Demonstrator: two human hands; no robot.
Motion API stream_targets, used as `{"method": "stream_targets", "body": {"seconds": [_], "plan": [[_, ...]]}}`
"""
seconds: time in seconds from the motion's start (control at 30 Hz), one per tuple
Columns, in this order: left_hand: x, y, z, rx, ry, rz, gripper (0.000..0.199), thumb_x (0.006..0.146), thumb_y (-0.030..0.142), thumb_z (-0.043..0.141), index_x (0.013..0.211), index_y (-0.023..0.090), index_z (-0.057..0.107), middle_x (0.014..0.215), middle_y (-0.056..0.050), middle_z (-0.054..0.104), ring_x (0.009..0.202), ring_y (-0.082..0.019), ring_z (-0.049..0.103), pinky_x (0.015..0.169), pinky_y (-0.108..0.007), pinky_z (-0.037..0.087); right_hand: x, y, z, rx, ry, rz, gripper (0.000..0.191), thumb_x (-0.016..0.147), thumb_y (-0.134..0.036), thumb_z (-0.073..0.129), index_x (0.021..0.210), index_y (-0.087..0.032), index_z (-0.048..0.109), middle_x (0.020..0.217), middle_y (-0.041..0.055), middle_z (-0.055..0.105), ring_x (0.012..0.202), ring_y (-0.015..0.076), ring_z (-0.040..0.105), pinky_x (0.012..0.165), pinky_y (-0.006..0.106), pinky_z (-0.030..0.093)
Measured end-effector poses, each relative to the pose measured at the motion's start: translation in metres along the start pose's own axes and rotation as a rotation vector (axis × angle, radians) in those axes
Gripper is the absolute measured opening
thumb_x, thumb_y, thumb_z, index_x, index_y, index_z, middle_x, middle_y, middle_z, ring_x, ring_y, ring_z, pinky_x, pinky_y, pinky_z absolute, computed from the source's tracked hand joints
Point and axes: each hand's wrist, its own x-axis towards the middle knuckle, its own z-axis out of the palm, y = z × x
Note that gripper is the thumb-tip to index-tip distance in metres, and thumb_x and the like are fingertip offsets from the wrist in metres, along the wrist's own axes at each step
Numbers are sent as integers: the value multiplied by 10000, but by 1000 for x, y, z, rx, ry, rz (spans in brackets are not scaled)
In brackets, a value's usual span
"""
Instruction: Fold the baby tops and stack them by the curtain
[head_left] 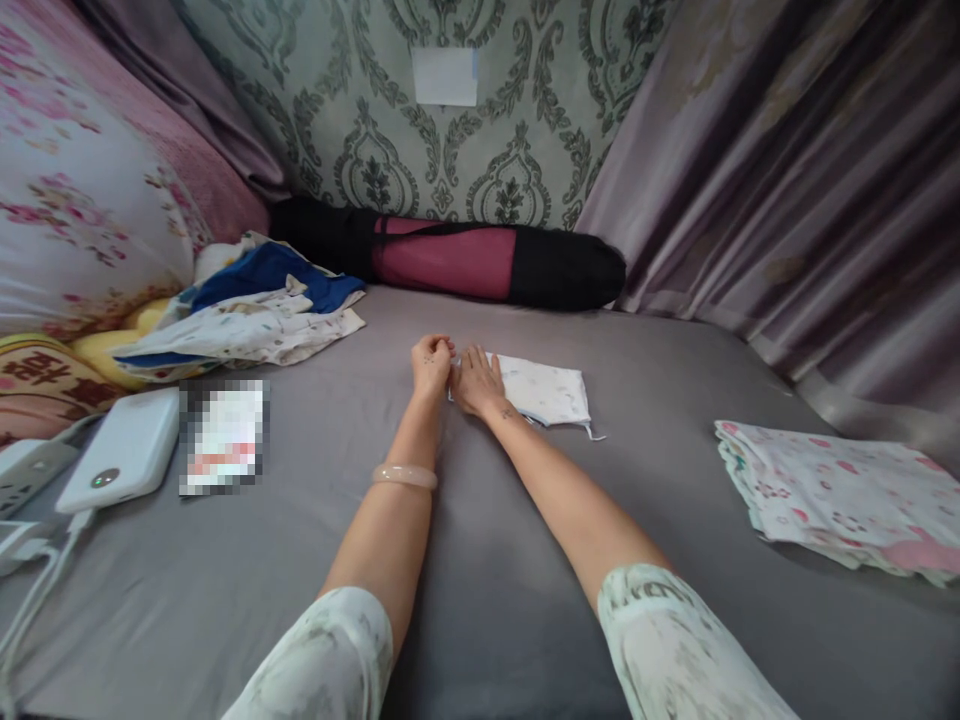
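Observation:
A small white patterned cloth [546, 388], folded flat, lies on the grey sheet [495, 560], a thin string sticking out at its lower right corner. My right hand [477, 380] rests flat over the cloth's left end, fingers stretched out. Just left of it, at the cloth's left edge, is my left hand [433, 366], its fingers curled together. Whatever those fingers hold, if anything, is too small to make out. The two hands are side by side, nearly touching.
Folded pink-and-white cloth [847, 495] lies right. Rumpled blue and white clothes [262, 300], a white power bank [124, 450] with cables and a blurred packet [225, 437] are left. A black and red rolled bag [450, 258] lies along the patterned back wall.

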Motion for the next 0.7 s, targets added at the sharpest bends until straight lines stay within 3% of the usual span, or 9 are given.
{"method": "stream_targets", "body": {"seconds": [0.37, 0.57, 0.7], "plan": [[-3, 0, 4, 7, -25, 22, 306, 850, 156, 402, 1012, 101, 657, 954, -137, 716, 767, -150, 687, 724, -263, 535, -1, 2, -13, 18, -30, 20, 552, 1012, -341, 223, 1478, -73, 349, 1567, 159, 299, 1468, 264, 196, 1179, 506, 118], [-3, -7, 11, 37, -67, 103, 296, 832, 169, 420, 977, 112, 672, 889, -111, 722, 758, -155, 686, 752, -271, 534, -11, 19, -29, -25, 26, 18, 529, 1012, -340, 238, 1450, -93, 404, 1564, 156, 307, 1459, 293, 206, 1167, 555, 78], [-4, -11, 15, 70, -94, 155, 303, 827, 177, 428, 980, 111, 682, 883, -112, 722, 762, -165, 688, 756, -277, 530, -16, 29, -25, -63, 19, 31, 526, 1008, -351, 251, 1447, -112, 416, 1550, 144, 343, 1441, 310, 242, 1158, 561, 85]]}}
